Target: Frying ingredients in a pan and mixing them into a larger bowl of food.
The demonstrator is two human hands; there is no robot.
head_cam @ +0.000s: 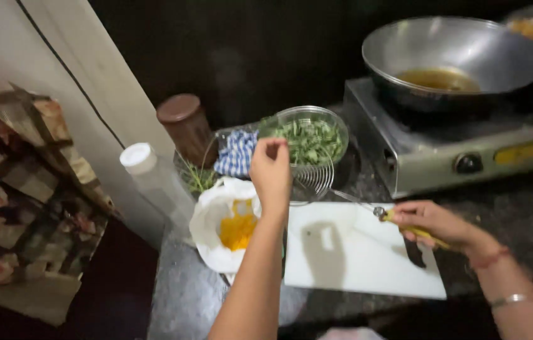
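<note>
Dim kitchen, dark stone table [518,214]. Left hand [271,170] raised over the wire skimmer [311,179], fingertips pinched together as if on a small bit of something; too small to tell what, if anything. Right hand [427,221] closed around a yellow handle [414,230], seemingly the skimmer's, steadying it flat at the white cutting board [354,249]'s far edge; a dark knife blade [414,253] lies on the board beneath that hand. Clear bowl of chopped greens [310,137] sits just behind the skimmer, within easy reach. White bag with yellow powder [232,226] lies open left of the board. Blue checked cloth [236,153], brown-lidded jar [186,126] and white-capped bottle [153,179] are pushed back by the wall. Steel wok [452,56] holding oil sits on the 1 stove [461,141], right.
</note>
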